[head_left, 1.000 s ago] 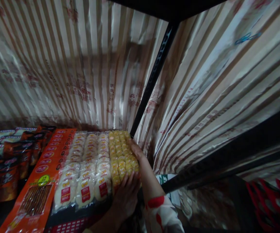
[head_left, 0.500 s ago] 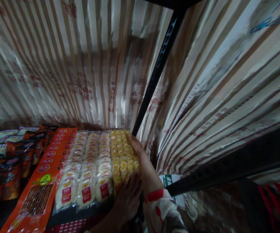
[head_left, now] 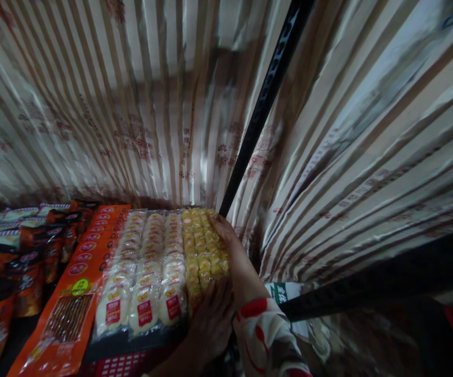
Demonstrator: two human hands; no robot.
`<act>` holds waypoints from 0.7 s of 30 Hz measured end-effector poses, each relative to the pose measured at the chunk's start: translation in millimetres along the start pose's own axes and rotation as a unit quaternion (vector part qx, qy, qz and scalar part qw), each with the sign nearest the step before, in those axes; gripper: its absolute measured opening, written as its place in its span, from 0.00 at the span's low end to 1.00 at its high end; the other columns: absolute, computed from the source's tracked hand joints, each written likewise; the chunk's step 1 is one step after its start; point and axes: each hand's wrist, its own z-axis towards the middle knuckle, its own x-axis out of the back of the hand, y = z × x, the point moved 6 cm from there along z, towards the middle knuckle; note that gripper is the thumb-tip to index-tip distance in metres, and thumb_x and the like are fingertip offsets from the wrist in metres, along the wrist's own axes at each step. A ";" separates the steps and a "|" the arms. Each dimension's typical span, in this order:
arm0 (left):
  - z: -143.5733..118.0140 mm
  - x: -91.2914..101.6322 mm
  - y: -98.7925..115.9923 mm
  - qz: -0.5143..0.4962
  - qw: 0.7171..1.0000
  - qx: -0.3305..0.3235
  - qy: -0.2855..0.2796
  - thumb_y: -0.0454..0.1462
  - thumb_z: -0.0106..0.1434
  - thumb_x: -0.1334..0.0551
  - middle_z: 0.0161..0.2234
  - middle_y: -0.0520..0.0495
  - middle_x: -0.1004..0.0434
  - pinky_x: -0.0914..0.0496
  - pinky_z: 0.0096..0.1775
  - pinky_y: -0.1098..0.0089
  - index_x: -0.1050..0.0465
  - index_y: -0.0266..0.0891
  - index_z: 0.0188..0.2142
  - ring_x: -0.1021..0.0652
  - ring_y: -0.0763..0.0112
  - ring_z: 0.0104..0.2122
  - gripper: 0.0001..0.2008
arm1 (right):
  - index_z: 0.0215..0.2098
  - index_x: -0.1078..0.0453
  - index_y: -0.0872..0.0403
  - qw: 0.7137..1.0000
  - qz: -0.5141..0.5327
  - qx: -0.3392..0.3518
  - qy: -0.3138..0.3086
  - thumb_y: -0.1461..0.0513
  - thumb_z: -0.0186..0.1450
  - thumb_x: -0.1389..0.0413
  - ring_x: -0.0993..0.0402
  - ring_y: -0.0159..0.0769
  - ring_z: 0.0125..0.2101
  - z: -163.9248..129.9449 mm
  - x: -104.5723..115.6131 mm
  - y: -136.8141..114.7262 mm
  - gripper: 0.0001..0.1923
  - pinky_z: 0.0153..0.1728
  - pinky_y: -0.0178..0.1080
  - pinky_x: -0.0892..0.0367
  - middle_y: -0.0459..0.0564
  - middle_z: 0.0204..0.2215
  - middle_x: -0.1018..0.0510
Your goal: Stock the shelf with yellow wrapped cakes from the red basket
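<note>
2 hands are still pressing flat, fingers together, on our yellow snack pack (head_left: 203, 246) at the shelf's right end: left hand (head_left: 211, 324) nearer, right hand (head_left: 230, 246) along its side, barely shifting.

No lettering can be read with certainty anywhere. The white-wrapped snack packs (head_left: 145, 293) bear red labels with illegible characters, and the long orange packet (head_left: 78, 285) carries red oval badges and a green-yellow round mark, too small to read. Faint red printing on the striped plastic sheeting (head_left: 132, 136) is blurred beyond reading.
</note>
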 end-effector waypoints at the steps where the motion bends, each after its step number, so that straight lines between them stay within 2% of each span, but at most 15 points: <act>1: -0.4 0.0 -0.2 0.001 1.000 0.003 0.004 0.45 0.66 0.50 0.65 0.40 0.56 0.63 0.62 0.53 0.49 0.37 0.63 0.45 0.53 0.62 0.29 | 0.50 0.32 0.53 1.000 -0.005 -0.002 -0.003 0.47 0.61 0.50 0.26 0.39 0.42 0.8 0.3 -1.2 0.25 0.45 0.42 0.33 0.51 0.45 0.23; 5: -2.4 -1.6 -0.6 -0.004 1.000 0.004 0.006 0.45 0.66 0.50 0.65 0.41 0.54 0.63 0.62 0.54 0.49 0.37 0.63 0.45 0.54 0.62 0.29 | 0.51 0.33 0.54 1.000 -0.024 -0.007 -0.014 0.48 0.62 0.50 0.26 0.38 0.43 0.8 1.2 -4.7 0.25 0.45 0.40 0.33 0.52 0.45 0.24; 8: -2.1 0.2 -0.9 -0.011 1.000 -0.001 0.007 0.45 0.66 0.50 0.65 0.41 0.53 0.62 0.62 0.53 0.48 0.37 0.63 0.46 0.53 0.62 0.28 | 0.57 0.39 0.55 0.998 -0.062 -0.006 -0.003 0.49 0.62 0.49 0.27 0.41 0.45 -4.9 3.1 -9.7 0.30 0.47 0.42 0.35 0.55 0.47 0.25; 10: -0.9 1.3 -1.4 -0.020 1.000 -0.006 -0.006 0.43 0.66 0.50 0.65 0.42 0.53 0.60 0.62 0.53 0.48 0.37 0.63 0.47 0.54 0.63 0.27 | 0.61 0.45 0.58 0.990 -0.138 0.016 0.038 0.50 0.62 0.49 0.31 0.43 0.50 -12.8 5.9 -18.8 0.34 0.51 0.44 0.38 0.58 0.51 0.28; 13: 0.6 0.2 -2.9 -0.039 0.999 -0.007 -0.032 0.41 0.67 0.51 0.65 0.43 0.53 0.56 0.62 0.56 0.50 0.38 0.63 0.47 0.57 0.63 0.27 | 0.63 0.49 0.62 0.951 -0.285 0.086 0.086 0.52 0.64 0.52 0.44 0.44 0.59 -33.3 1.7 -39.7 0.34 0.57 0.43 0.47 0.62 0.59 0.39; 16: 1.0 -4.4 -3.1 -0.058 0.997 -0.003 -0.057 0.41 0.67 0.52 0.65 0.44 0.52 0.51 0.61 0.58 0.52 0.39 0.64 0.43 0.58 0.61 0.27 | 0.64 0.49 0.58 0.916 -0.378 0.132 0.035 0.50 0.65 0.54 0.61 0.45 0.64 -56.1 -15.5 -51.3 0.33 0.61 0.46 0.57 0.58 0.64 0.50; 19: 1.2 -6.6 -2.1 -0.054 0.997 0.004 -0.062 0.41 0.66 0.53 0.63 0.45 0.46 0.48 0.60 0.58 0.50 0.38 0.64 0.40 0.58 0.60 0.27 | 0.65 0.52 0.50 0.898 -0.421 0.123 -0.047 0.46 0.66 0.58 0.69 0.44 0.65 -71.2 -29.4 -47.7 0.32 0.61 0.48 0.64 0.52 0.66 0.56; 21: 1.3 -5.5 -2.1 -0.042 0.997 0.014 -0.056 0.41 0.66 0.53 0.62 0.46 0.44 0.47 0.60 0.60 0.48 0.38 0.63 0.41 0.59 0.60 0.26 | 0.65 0.53 0.48 0.889 -0.438 0.100 -0.083 0.45 0.67 0.63 0.71 0.44 0.65 -74.9 -33.4 -40.7 0.32 0.61 0.47 0.68 0.51 0.66 0.58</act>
